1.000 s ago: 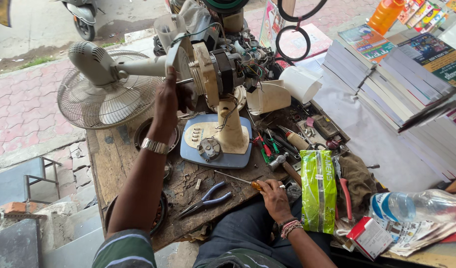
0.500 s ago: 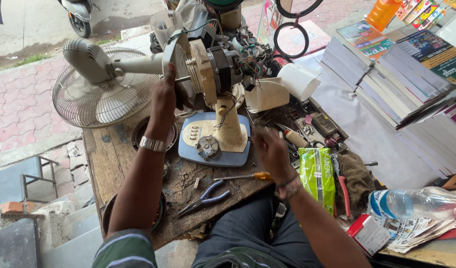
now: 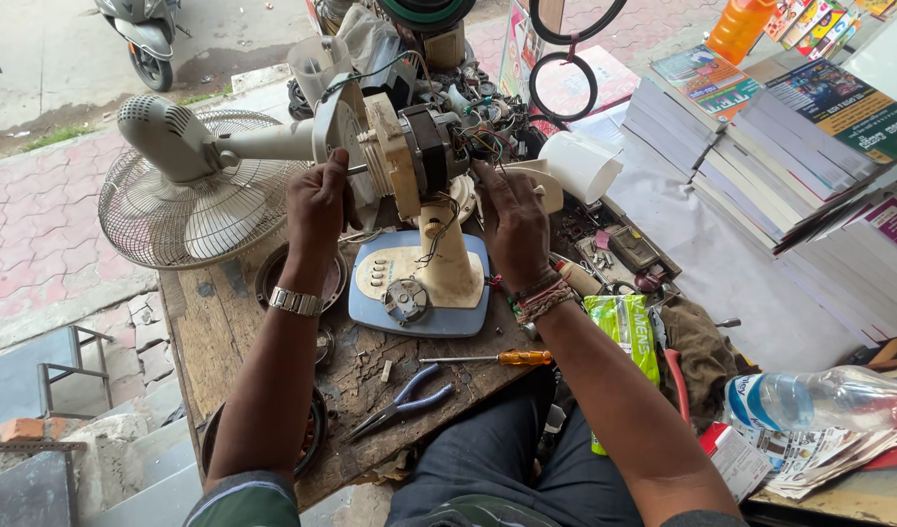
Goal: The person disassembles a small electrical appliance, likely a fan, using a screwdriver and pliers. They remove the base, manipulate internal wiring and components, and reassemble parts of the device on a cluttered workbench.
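Fan motor (image 3: 424,146) sits atop the cream stand (image 3: 447,259) on the surface (image 3: 224,342); left hand (image 3: 317,200) gripping front housing, right hand (image 3: 512,220) clamped on wired rear; likely top-heavy, rigid, brittle plastic, so hold the metal core, not the wires.
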Motion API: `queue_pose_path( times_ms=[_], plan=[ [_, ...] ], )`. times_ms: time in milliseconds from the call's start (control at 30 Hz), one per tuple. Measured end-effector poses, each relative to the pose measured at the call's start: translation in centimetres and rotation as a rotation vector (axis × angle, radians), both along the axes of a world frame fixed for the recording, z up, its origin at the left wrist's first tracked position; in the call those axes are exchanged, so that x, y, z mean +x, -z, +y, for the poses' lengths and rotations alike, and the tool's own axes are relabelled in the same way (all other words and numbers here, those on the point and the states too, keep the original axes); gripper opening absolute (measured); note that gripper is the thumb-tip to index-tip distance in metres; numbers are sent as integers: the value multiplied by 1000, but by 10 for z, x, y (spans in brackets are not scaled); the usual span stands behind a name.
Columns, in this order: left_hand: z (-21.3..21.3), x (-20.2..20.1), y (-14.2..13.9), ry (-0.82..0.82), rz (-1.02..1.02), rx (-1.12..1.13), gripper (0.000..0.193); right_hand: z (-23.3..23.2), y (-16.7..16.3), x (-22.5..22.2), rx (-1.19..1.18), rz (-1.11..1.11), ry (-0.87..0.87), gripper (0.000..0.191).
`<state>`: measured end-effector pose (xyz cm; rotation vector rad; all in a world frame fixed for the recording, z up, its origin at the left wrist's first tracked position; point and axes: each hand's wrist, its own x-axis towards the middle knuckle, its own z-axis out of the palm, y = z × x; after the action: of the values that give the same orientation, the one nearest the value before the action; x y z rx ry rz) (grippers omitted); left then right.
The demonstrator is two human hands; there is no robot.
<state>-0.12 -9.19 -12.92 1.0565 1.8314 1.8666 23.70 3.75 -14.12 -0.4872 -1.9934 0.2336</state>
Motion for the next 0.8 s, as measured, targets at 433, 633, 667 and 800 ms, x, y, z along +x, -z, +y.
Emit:
queue_pose_path(
  times_ms=[433, 633, 667, 800],
  plan=[
    [-7, -4, 8, 116, 172, 96, 46, -64, 95, 44, -285, -210, -101, 21],
    [0, -1, 3, 58, -241, 91, 50, -118, 140, 103, -274, -195, -134, 25],
    [0, 0, 3, 33, -287, 57, 48, -114, 142, 112, -315, -205, -80, 23],
    [-8, 2, 1, 146, -32, 78, 35, -79, 145, 151, -317, -266, 197, 22]
  ],
)
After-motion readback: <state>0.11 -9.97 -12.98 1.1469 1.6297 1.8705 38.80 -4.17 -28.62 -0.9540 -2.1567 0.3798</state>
